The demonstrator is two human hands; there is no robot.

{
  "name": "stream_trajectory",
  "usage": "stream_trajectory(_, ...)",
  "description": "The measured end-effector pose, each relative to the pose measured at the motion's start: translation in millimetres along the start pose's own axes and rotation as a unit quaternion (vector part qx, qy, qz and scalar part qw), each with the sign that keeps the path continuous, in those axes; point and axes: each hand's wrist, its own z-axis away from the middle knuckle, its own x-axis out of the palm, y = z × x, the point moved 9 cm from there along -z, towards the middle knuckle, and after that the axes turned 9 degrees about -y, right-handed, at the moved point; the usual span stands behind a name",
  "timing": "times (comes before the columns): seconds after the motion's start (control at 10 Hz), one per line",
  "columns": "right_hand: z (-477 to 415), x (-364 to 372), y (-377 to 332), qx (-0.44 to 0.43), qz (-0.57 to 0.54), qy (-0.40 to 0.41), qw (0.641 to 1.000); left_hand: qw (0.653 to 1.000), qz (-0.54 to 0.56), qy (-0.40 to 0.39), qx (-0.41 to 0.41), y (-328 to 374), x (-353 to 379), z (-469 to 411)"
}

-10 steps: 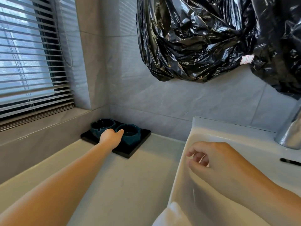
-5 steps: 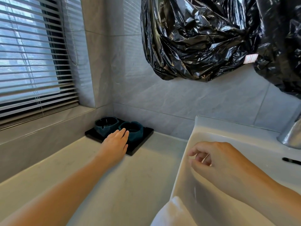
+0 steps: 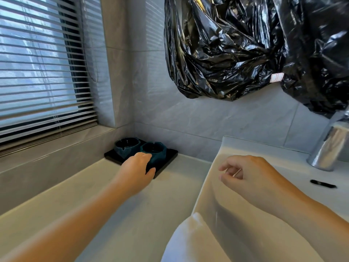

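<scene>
Left hand [image 3: 137, 165]: fingers [image 3: 146, 155] are curled over the near rim of a dark teal faceted ceramic ashtray [image 3: 157, 150]. The thumb lies against its near side wall, so the fingers are clamped on the ashtray. Whether the ashtray is lifted or resting cannot be told.

The ashtray sits on a flat black square tray [image 3: 170, 156], directly beyond the fingertips. A second dark teal ashtray [image 3: 127, 144] stands on the same tray, just beyond and left of the fingers, touching or nearly touching the gripped one. The tray lies in the far corner of the pale stone counter [image 3: 132, 214], against the grey tiled wall. The left forearm extends back over the counter toward the camera.

Right hand [image 3: 251, 176]: fingers [image 3: 226, 166] are loosely curled, with thumb and forefinger slightly apart. No object is plainly held. The hand hangs over the white ceramic sink [image 3: 245, 146], well apart from the tray.

A chrome faucet [image 3: 328, 148] stands right of these fingers at the sink's far edge, with a narrow black slot [image 3: 323, 184] in the sink below it. A crumpled black plastic bag [image 3: 226, 53] hangs on the wall above both hands. Grey slatted window blinds [image 3: 37, 72] are left of the left fingers, above a stone ledge [image 3: 56, 148]. A white cloth [image 3: 188, 239] shows at the bottom edge, nearer than both hands.
</scene>
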Motion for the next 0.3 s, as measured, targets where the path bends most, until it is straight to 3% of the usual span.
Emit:
stream_trajectory(0.2,33.8,-39.1,-25.8,-0.046,-0.093,0.030,0.994,0.993,0.109,0.049,0.007,5.3,-35.3,94.5)
stream_trajectory(0.3,72.3,-55.2,-40.0,-0.073,-0.200,0.040,0.976,0.986,0.160,0.055,-0.001,3.4,-40.6,130.3)
